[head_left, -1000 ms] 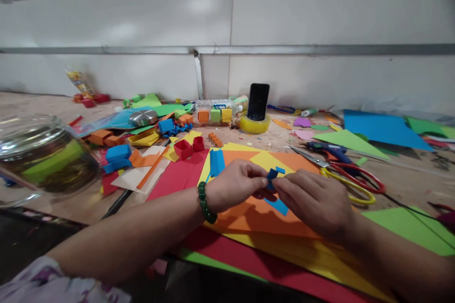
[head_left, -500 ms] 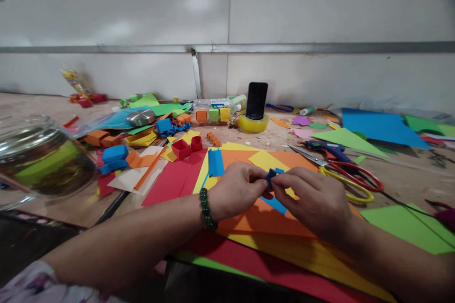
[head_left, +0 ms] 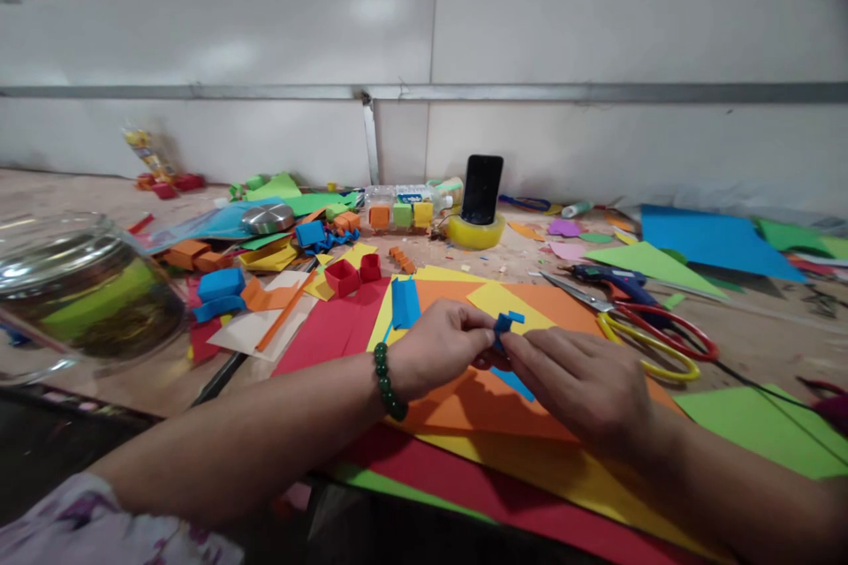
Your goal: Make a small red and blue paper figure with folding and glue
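Between my two hands is a small folded piece of blue paper (head_left: 503, 323), held above a stack of coloured sheets. My left hand (head_left: 445, 342), with a green bead bracelet at the wrist, pinches it from the left. Fingers of my right hand (head_left: 583, 375) are closed against its right side; the fingertips partly hide the fold. Under them lies an orange sheet (head_left: 464, 410) with a blue strip (head_left: 512, 384) on it. Another folded blue strip (head_left: 405, 304) rests just beyond my left hand.
Right of my hands lie scissors (head_left: 653, 340) and a blue glue gun (head_left: 609, 275). A phone (head_left: 481, 188) leans upright in a yellow tape roll (head_left: 475, 230). Red paper boxes (head_left: 343, 277) sit left of centre. A glass teapot (head_left: 99, 300) stands at the far left.
My right hand has shifted and turned slightly, its fingers straighter and closer together. The blue paper's upper flap shows more now. The whole view has moved a little.
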`<state>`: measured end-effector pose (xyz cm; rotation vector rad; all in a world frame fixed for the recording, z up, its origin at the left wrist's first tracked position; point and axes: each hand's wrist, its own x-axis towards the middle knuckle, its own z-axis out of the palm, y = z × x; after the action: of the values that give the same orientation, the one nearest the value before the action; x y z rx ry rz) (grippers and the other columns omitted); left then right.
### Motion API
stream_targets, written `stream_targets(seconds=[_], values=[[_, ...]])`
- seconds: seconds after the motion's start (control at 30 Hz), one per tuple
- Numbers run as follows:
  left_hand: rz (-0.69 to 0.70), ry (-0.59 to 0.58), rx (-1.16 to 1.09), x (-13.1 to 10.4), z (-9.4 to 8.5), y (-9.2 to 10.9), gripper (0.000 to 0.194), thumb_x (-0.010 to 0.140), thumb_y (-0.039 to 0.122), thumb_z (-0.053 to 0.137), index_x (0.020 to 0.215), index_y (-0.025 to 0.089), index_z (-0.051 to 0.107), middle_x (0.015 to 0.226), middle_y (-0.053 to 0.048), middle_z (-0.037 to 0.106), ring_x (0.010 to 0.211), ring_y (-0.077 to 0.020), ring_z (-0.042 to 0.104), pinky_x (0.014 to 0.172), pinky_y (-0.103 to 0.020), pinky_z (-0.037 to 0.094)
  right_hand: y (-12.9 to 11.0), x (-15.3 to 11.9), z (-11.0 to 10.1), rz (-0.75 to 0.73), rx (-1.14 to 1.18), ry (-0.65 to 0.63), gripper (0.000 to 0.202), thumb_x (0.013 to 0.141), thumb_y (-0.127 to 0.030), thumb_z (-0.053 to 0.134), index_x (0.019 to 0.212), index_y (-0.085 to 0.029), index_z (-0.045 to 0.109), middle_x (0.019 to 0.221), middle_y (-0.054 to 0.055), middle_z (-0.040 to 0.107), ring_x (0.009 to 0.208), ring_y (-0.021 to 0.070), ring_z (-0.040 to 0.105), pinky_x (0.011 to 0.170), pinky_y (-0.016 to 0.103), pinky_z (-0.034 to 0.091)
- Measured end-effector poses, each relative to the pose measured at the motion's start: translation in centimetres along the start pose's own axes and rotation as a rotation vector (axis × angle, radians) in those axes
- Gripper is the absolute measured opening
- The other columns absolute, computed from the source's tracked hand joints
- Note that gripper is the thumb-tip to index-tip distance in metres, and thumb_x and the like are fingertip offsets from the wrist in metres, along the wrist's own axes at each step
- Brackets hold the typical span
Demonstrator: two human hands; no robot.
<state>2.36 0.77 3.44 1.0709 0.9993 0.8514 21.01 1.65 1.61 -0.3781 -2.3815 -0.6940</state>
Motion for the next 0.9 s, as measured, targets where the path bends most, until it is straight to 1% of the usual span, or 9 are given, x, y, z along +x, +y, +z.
stream_targets(seconds=[0.07,0.2,0.5,0.57,0.63,0.67,0.73,0.8,0.9], values=[[-0.036,-0.011,-0.047,0.0,-0.1,0.2,0.023,0.076,0.005,0.051,0.066,0.009,0.071,0.059,-0.004,0.066,0.057,-0.0097,0.059,0.063,-0.022,0.043,0.2,-0.2,0.1,-0.003,0.017,-0.003,0.02,0.089,-0.01,0.058,0.108,-0.009,0.059,0.076,0.007,0.069,0.066,0.0164,0.062,0.058,0.03,0.044],[-0.045,-0.043,-0.13,0.2,-0.6,-0.2,0.024,0.082,0.028,0.06,0.07,0.009,0.07,0.064,-0.006,0.067,0.061,-0.0107,0.061,0.065,-0.022,0.044,0.7,-0.4,0.4,0.005,0.031,0.005,0.022,0.088,-0.009,0.059,0.109,-0.012,0.058,0.075,0.006,0.068,0.064,0.0151,0.06,0.056,0.03,0.043],[-0.037,-0.043,-0.165,0.9,-0.9,-1.3,0.036,0.06,0.04,0.082,0.074,0.009,0.072,0.068,-0.005,0.069,0.065,-0.011,0.062,0.069,-0.023,0.046,1.4,-1.0,1.0,-0.021,0.189,-0.009,0.026,0.087,-0.011,0.059,0.112,-0.012,0.059,0.08,0.008,0.07,0.066,0.0164,0.062,0.055,0.029,0.046],[-0.027,-0.037,-0.146,0.8,-0.8,-1.1,0.038,0.057,0.042,0.084,0.073,0.009,0.072,0.068,-0.006,0.07,0.064,-0.0114,0.063,0.068,-0.023,0.047,1.3,-0.8,1.0,0.108,0.334,0.042,0.022,0.086,-0.01,0.06,0.107,-0.015,0.062,0.082,0.007,0.07,0.068,0.0148,0.063,0.057,0.027,0.048],[-0.006,-0.034,-0.111,0.7,-0.7,-0.9,0.037,0.059,0.041,0.084,0.072,0.009,0.071,0.068,-0.006,0.07,0.062,-0.0122,0.065,0.066,-0.023,0.048,1.3,-0.3,0.9,0.361,0.5,0.082,0.009,0.086,-0.013,0.06,0.092,-0.019,0.064,0.077,0.004,0.067,0.065,0.0128,0.062,0.058,0.024,0.049],[0.01,-0.032,-0.089,0.6,-0.6,-0.8,0.034,0.062,0.039,0.083,0.072,0.009,0.071,0.068,-0.006,0.07,0.062,-0.0127,0.065,0.066,-0.024,0.049,1.3,0.0,0.9,0.516,0.584,0.069,0.005,0.086,-0.017,0.061,0.083,-0.019,0.064,0.072,0.002,0.065,0.061,0.0121,0.06,0.056,0.024,0.048],[0.062,-0.019,-0.044,0.5,-0.4,-0.7,0.023,0.072,0.031,0.077,0.077,0.009,0.071,0.07,-0.006,0.07,0.064,-0.0133,0.067,0.067,-0.024,0.051,1.4,0.6,0.7,0.809,0.8,-0.039,0.017,0.086,-0.029,0.061,0.072,-0.019,0.061,0.063,0.0,0.06,0.054,0.0113,0.054,0.05,0.024,0.045],[0.129,0.015,0.002,0.5,-0.3,-0.9,0.021,0.079,0.019,0.068,0.098,0.01,0.071,0.071,-0.003,0.07,0.066,-0.0131,0.068,0.07,-0.025,0.053,1.5,1.1,0.7,1.022,1.07,-0.181,0.025,0.084,-0.04,0.061,0.071,-0.018,0.06,0.061,-0.001,0.057,0.051,0.0107,0.051,0.047,0.024,0.043],[0.239,0.047,0.095,0.5,-0.2,-1.3,0.055,0.081,0.011,0.06,0.135,0.014,0.052,0.066,0.002,0.067,0.068,-0.0139,0.069,0.072,-0.027,0.055,1.5,1.3,1.0,1.149,1.312,-0.282,0.032,0.08,-0.048,0.064,0.073,-0.017,0.062,0.058,-0.003,0.054,0.049,0.0095,0.048,0.047,0.023,0.039]])
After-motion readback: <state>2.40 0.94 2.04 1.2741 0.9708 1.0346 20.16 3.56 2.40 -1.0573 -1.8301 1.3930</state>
